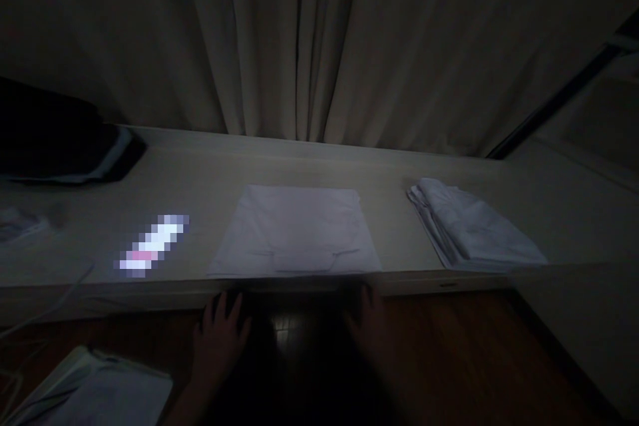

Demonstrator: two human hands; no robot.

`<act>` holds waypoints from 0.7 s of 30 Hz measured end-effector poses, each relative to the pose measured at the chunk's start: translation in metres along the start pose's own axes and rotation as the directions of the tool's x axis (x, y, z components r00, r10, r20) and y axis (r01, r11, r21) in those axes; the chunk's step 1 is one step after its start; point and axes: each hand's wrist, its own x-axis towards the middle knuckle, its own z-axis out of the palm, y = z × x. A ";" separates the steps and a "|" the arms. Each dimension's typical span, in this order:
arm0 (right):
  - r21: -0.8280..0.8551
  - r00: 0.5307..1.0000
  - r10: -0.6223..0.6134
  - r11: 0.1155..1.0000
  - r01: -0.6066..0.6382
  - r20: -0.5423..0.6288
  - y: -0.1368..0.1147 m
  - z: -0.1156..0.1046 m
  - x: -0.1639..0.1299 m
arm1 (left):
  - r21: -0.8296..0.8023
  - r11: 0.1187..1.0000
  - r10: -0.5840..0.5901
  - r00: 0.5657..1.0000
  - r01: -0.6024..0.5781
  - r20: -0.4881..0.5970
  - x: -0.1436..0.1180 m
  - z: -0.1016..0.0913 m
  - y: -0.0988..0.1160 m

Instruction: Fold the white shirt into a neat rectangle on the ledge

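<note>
In the dim light, my left hand (223, 329) is below the front edge of the desk with its fingers spread, beside a dark shape whose kind I cannot make out. My right hand (368, 323) is at the other side of that shape, slightly blurred, with thumb and fingers apart. I see nothing held in either hand. Just beyond them, a white cloth-like piece (302, 226), folded flat, lies on the desk (384, 176) along its front edge. To the right lies a thicker folded stack of white cloth (479, 229).
A lit, pixelated device (152, 246) lies on the desk's left part, near a pale cable (64, 293). A dark bag-like object (60, 136) stands at the back left. Curtains (279, 46) hang behind. An open-topped pale bag or bundle (110, 389) is at the lower left, above the brown floor.
</note>
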 end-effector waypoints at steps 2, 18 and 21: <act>0.012 1.000 -0.001 1.000 0.001 -0.020 0.001 -0.002 -0.001 | -0.031 0.999 0.025 0.999 -0.025 -0.023 0.001 0.002 -0.003; 0.040 1.000 0.001 0.999 -0.002 0.027 0.005 -0.003 0.011 | -0.007 0.998 0.061 0.997 -0.062 -0.056 0.008 0.016 0.008; 0.035 0.999 0.016 0.999 -0.018 0.048 0.000 -0.008 0.011 | -0.015 0.995 0.102 0.993 -0.103 -0.067 0.006 0.021 0.010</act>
